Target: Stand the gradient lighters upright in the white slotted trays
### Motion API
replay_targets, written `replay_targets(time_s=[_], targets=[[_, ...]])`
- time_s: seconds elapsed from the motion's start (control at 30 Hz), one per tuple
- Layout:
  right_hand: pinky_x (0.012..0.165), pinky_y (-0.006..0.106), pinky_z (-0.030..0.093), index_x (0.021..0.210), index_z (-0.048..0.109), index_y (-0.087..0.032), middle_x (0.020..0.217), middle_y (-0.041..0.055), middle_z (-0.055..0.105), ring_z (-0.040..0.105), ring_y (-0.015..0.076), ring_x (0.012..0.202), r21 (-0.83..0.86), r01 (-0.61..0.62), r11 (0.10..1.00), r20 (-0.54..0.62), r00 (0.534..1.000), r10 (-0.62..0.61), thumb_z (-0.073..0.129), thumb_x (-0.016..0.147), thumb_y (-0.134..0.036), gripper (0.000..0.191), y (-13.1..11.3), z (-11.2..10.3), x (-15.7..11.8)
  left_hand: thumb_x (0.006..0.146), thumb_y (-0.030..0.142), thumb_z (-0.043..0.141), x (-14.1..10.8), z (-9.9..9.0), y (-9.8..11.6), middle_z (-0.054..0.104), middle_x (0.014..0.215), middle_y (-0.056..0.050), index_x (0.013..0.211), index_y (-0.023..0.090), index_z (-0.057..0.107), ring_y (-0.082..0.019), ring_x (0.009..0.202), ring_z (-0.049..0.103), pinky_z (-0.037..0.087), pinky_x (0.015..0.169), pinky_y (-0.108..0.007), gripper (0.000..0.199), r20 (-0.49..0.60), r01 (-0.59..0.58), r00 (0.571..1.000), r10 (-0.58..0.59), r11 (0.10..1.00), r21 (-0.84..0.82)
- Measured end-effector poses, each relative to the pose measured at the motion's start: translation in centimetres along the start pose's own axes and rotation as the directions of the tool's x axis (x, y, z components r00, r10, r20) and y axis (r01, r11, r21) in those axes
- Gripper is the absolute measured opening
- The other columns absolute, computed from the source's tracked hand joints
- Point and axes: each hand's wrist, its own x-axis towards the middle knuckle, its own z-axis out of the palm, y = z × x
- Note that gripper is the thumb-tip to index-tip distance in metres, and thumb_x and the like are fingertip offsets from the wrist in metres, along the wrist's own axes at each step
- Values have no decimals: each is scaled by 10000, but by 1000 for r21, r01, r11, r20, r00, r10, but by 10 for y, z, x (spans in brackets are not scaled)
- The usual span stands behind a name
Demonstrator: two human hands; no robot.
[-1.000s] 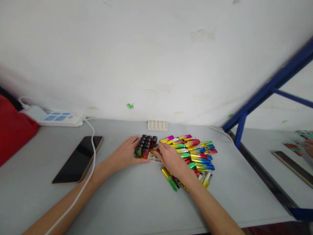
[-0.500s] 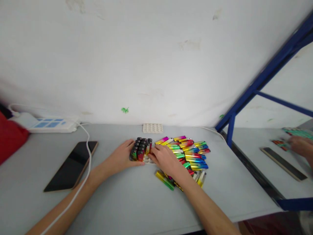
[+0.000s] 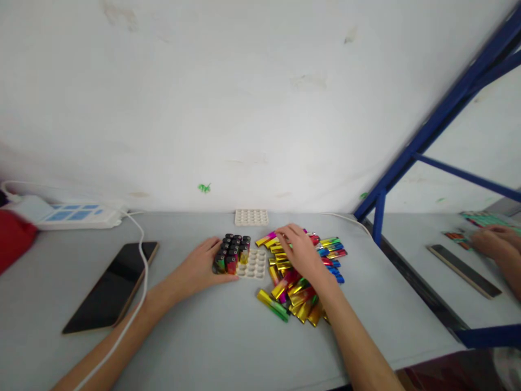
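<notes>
A white tray of round holes (image 3: 255, 265) lies on the table, with several black-topped lighters (image 3: 233, 247) standing upright in its left part. My left hand (image 3: 199, 264) wraps round the left side of this group, its thumb in front and its fingers behind. To the right, a heap of shiny metallic lighters (image 3: 291, 282) in gold, red, green, blue and purple lies loose. Over the heap's back part is my right hand (image 3: 301, 252), fingers bent and thumb apart from them. I see nothing held in it, though the palm side is hidden.
A second white tray (image 3: 251, 217) rests against the wall. On the left are a phone (image 3: 112, 288), a power strip (image 3: 81, 214) and a white cable (image 3: 142, 255) crossing my left forearm. A blue metal frame (image 3: 378, 217) stands on the right; beyond it show another person's hands (image 3: 494, 239).
My right hand has left the tray and moved right and back over the heap. Some heaped lighters have shifted towards the front. My left hand stays round the standing lighters.
</notes>
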Motion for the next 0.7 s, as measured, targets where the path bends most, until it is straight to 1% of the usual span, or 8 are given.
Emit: replay_targets(time_s=[0.07,0.1,0.17,0.23,0.3,0.47,0.6,0.7], targets=[[1218,524,527,1377,754,-188,1444,192,734,675,321,1370,-29,-21,999,-34,999,20,502,1117,-158,363,34,-9,0,691,637,953,0,0,1,784,1235,-128,1189,272,771,-414,1173,754,642,1097,-559,644,2,5,1000,-5,1000,6],[1253,546,504,1418,747,-196,1493,188,720,646,325,1431,-39,-34,999,-7,999,34,507,1103,-154,399,50,-12,0,696,638,947,0,0,1,785,1240,-128,1192,269,771,-415,1179,753,642,1100,-560,642,0,5,1000,-5,1000,5],[1236,538,526,1411,768,-210,1435,165,769,694,314,1375,-42,-55,998,119,991,59,510,1109,-183,398,72,-16,-1,715,629,933,0,-1,2,782,1273,-133,1203,258,768,-413,1218,745,628,1131,-560,635,1,1,1000,-1,1000,4],[1194,507,553,1373,795,-213,1364,149,809,742,301,1282,-46,-62,997,224,972,71,509,1131,-215,375,83,-17,-1,713,626,933,0,-1,3,777,1296,-144,1195,246,767,-415,1257,737,612,1160,-561,636,5,3,1000,-3,1000,11],[1169,487,556,1362,806,-196,1338,155,816,749,300,1237,-68,-72,995,256,963,87,532,1136,-224,356,84,-17,0,703,635,939,0,-1,4,775,1299,-155,1187,241,766,-415,1263,738,610,1162,-561,648,12,11,1000,-12,1000,23],[1164,507,531,1350,821,-171,1260,184,793,704,312,1227,-148,-95,984,238,963,129,599,1114,-205,326,75,-18,1,706,598,955,0,-1,4,778,1305,-150,1207,235,756,-405,1267,742,608,1169,-546,649,20,6,1000,-7,1000,28],[1151,487,532,1289,843,-194,1244,164,777,696,291,1199,-117,-84,990,227,968,109,602,1117,-206,295,76,-21,-2,694,593,963,-1,0,3,786,1289,-119,1178,257,749,-385,1249,745,618,1150,-519,627,-9,7,1000,-6,1000,21],[1141,479,542,1291,834,-197,1260,154,779,708,284,1190,-74,-81,994,181,979,93,608,1121,-226,285,76,-21,-4,710,608,946,-1,-1,3,786,1268,-126,1173,233,760,-397,1225,746,617,1142,-541,625,-1,11,1000,-11,1000,6]])
